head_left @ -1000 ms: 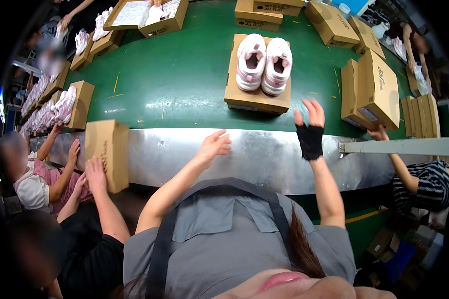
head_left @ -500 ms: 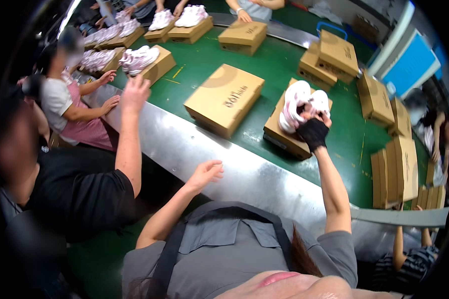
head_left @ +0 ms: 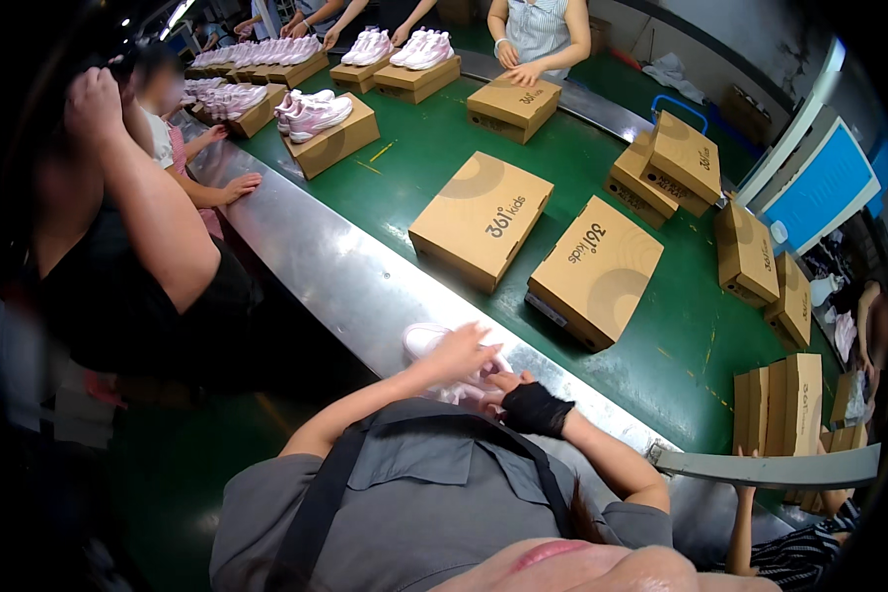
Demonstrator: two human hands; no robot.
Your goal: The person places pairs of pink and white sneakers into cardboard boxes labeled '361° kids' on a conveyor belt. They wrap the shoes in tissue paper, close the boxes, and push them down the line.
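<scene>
A pair of white and pink sneakers (head_left: 423, 340) is close in front of my chest, over the metal edge of the conveyor. My right hand (head_left: 535, 403), in a black fingerless glove, has its fingers closed at the near side of the pair. Above the shoes, my bare left hand (head_left: 458, 353) reaches across with fingers stretched and apart, slightly blurred. The hands and forearm partly hide the sneakers. Just beyond lies a closed brown shoebox (head_left: 602, 271), with another closed shoebox (head_left: 483, 217) to its left.
The green conveyor belt (head_left: 390, 212) has a metal rim (head_left: 350, 261). Sneakers on a shoebox (head_left: 331, 138) stand at far left. Shoeboxes (head_left: 686, 158) are stacked at right. A grey rail (head_left: 770, 469) crosses the near right. A co-worker's raised arm (head_left: 148, 187) is at left.
My right hand has brought the sneakers from the shoebox top toward my chest. My left hand has moved right, over them. The co-worker at left has raised a hand toward their head.
</scene>
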